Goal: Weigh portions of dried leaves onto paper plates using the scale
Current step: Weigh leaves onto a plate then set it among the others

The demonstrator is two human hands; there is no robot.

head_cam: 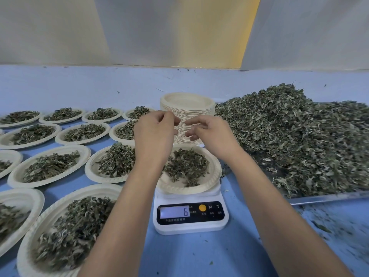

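A white digital scale (190, 226) stands on the blue table, and its display reads 6. On it sits a paper plate (216, 170) holding a small heap of dried leaves (185, 166). My left hand (155, 130) and my right hand (209, 134) hover close together above that plate, in front of a stack of empty paper plates (187, 102). The left hand's fingers are curled in with nothing visible in them. The right hand's fingers are loosely bent and spread, holding nothing.
A big pile of dried leaves (299, 136) lies on a metal tray (323, 198) to the right. Several filled paper plates (50, 166) cover the table to the left, one (65, 232) beside my left forearm. Leaf crumbs litter the table at the front right.
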